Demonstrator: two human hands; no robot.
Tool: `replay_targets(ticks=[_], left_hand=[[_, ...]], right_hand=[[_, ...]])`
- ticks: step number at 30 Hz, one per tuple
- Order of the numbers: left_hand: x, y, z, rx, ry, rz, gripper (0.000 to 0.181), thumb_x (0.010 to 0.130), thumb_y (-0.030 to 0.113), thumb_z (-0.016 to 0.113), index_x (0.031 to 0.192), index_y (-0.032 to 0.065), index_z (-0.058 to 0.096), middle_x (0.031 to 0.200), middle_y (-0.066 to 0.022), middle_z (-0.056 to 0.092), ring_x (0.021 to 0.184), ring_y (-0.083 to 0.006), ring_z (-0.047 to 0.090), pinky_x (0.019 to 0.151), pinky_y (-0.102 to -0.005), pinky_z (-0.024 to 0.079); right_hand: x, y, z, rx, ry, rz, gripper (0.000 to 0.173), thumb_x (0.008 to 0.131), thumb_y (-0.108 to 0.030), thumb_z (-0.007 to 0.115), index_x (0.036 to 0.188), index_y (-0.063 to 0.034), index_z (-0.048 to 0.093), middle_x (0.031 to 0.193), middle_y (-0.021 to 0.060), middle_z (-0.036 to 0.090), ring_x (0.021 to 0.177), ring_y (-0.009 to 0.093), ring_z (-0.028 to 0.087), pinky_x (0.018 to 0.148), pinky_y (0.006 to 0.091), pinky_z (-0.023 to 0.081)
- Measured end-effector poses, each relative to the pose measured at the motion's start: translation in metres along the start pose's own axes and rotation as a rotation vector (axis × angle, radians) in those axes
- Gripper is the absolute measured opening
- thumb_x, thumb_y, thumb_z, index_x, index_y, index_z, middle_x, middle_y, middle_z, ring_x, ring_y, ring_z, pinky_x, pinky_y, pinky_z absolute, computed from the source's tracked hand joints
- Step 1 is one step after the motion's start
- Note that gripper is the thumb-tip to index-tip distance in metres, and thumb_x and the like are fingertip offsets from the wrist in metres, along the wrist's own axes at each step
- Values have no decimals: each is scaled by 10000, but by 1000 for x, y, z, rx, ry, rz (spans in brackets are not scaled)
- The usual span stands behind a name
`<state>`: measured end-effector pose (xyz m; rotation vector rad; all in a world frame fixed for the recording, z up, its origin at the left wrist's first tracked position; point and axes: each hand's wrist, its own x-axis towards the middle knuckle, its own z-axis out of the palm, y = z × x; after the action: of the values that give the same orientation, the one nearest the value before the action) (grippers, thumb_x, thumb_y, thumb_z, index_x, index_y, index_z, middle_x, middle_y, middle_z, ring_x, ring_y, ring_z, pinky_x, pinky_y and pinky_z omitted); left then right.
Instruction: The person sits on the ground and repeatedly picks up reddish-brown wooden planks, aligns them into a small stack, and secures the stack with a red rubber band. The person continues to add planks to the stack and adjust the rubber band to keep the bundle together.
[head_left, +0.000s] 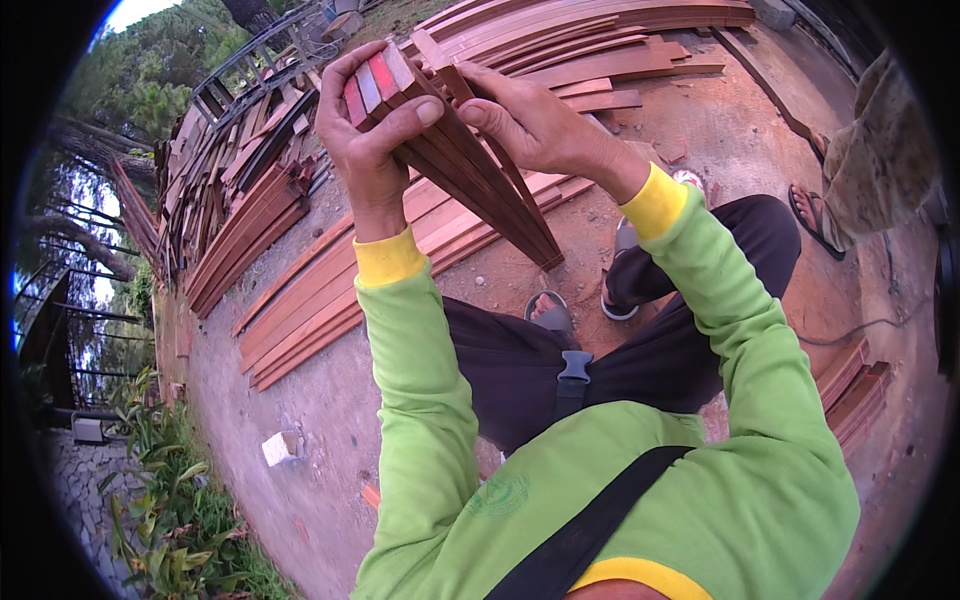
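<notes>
My left hand (367, 131) is wrapped around the upper ends of several dark wooden slats (480, 180), its thumb across the front. Some of their cut ends are painted red, others look plain or greyish. The bundle slants down, its lower ends near the ground by my feet. At the bundle's right side, my right hand (525, 120) pinches a separate wooden slat (442, 64) between thumb and fingers, close beside the others. That slat's lower part runs alongside the bundle.
Stacked reddish planks (315, 322) lie on the ground beyond my legs, with more boards (600, 22) at the top. A scrap wood pile (225, 157) stands at upper left. A white block (282, 448) sits lower left. Another person's sandalled foot (814, 214) is at right, near a cable (847, 337).
</notes>
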<state>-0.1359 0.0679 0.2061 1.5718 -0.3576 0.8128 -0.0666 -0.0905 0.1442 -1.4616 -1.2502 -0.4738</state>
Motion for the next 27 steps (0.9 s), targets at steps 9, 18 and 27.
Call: replay_targets(ticks=[9,18,27], left_hand=[[-3,-6,-4,-42,-23,32,670,555,149,820,1161,-10,581,979,-108,666,869,-197,661,870,-303,518],[-4,-13,-3,-128,19,-14,694,621,110,785,1243,-9,498,1034,-108,621,914,-220,625,892,-324,499],[-7,-13,9,-153,69,21,612,633,94,838,1129,16,488,914,-76,648,799,-160,638,787,-291,523]], right_hand=[[-1,-4,2,15,-25,29,518,1018,-412,430,1254,45,485,1023,306,617,998,470,599,803,471,497],[-12,16,19,91,-66,146,626,1011,-483,402,1357,39,416,1110,313,608,1071,462,588,876,457,492],[-13,-1,30,108,-19,166,1087,641,-434,884,1399,79,298,1229,305,559,1162,403,577,983,434,474]])
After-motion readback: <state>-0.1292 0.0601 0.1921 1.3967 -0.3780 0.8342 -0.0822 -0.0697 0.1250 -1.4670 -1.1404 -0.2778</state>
